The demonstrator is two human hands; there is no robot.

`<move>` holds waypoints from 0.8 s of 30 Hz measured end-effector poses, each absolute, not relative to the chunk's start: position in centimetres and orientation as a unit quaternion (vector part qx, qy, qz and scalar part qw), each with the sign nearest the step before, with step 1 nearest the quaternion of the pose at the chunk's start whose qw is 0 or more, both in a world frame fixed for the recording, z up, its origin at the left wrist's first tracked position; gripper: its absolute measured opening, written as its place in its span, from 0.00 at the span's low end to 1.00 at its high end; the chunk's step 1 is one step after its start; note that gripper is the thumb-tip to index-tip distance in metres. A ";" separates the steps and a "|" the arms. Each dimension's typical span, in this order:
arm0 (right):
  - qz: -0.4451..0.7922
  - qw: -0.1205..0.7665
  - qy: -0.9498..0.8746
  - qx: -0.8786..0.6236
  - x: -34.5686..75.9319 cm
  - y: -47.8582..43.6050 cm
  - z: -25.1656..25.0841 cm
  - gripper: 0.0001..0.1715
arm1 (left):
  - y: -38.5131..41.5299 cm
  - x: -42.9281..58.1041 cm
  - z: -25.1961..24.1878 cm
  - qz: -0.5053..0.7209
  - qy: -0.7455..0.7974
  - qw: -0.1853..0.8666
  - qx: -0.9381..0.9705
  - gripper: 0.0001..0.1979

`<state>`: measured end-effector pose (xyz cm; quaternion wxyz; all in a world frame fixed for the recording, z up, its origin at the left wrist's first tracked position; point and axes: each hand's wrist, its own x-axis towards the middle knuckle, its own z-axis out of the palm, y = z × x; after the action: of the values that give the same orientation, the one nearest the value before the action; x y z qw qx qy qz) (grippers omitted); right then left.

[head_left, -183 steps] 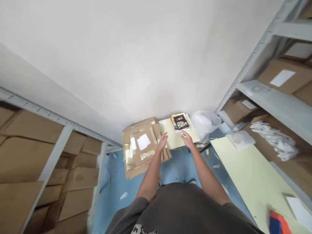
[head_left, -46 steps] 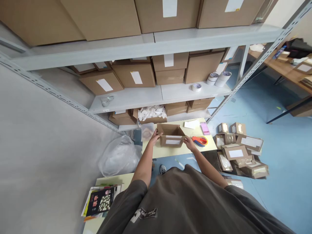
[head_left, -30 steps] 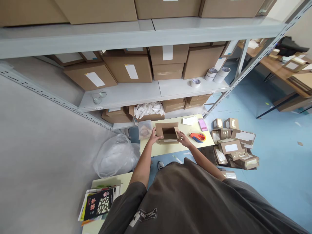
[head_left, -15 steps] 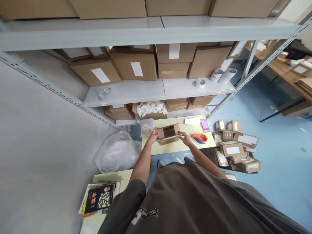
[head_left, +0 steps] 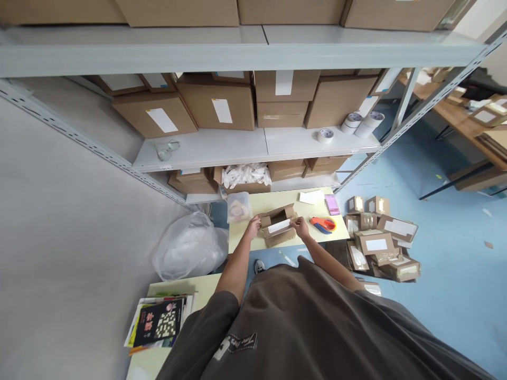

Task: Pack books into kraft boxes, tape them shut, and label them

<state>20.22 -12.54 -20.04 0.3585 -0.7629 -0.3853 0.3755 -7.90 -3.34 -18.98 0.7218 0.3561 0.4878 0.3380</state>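
Observation:
An open cardboard box point(head_left: 280, 240) rests on the pale yellow table point(head_left: 249, 246), with its flaps raised and a white label on the side facing me. My left hand point(head_left: 253, 227) grips the box at its left end, fingers closed on the cardboard. At the right end, my right hand point(head_left: 300, 227) pinches the cardboard near the label. The inside of the box looks dark, and I cannot make out anything in it. Just right of my right hand lies an orange and blue tape dispenser point(head_left: 322, 225).
White paper point(head_left: 311, 197) and a purple item point(head_left: 331, 205) lie at the table's back. A clear plastic bag point(head_left: 238, 207) sits back left. Shelving point(head_left: 222, 143) with boxes and tape rolls point(head_left: 325, 135) stands ahead. Labelled boxes point(head_left: 376, 244) pile on the floor at right; books point(head_left: 158, 322) lie at left.
The box has tilted and moved slightly towards me, so its white label now shows. Both hands have moved with it and keep their hold at its ends.

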 end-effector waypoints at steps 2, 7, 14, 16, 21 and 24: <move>0.383 0.345 -0.358 -0.778 20.3 -12.4 -20.1 0.28 | -3.5 -7.3 -19.2 0.352 0.492 0.715 0.351 0.20; 0.368 0.282 -0.343 -0.817 20.4 -11.8 -19.4 0.24 | -3.0 -6.0 -19.8 0.353 0.564 0.600 0.443 0.13; 0.362 0.202 -0.378 -0.828 20.3 -10.9 -18.0 0.40 | -1.6 -5.9 -20.1 0.325 0.573 0.525 0.538 0.04; 0.358 0.178 -0.400 -0.825 20.3 -10.4 -17.8 0.42 | -1.5 -6.0 -20.2 0.326 0.561 0.525 0.550 0.04; 0.362 0.143 -0.413 -0.823 20.2 -9.2 -17.9 0.41 | -2.4 -6.4 -21.1 0.331 0.538 0.542 0.555 0.11; 0.355 0.128 -0.404 -0.833 19.8 -8.9 -17.9 0.39 | -3.1 -6.0 -21.4 0.325 0.565 0.527 0.545 0.21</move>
<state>19.75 -8.85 -17.91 0.1278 -0.8334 -0.4042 0.3547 -6.03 -3.14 -21.40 0.5274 0.5453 0.5645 0.3252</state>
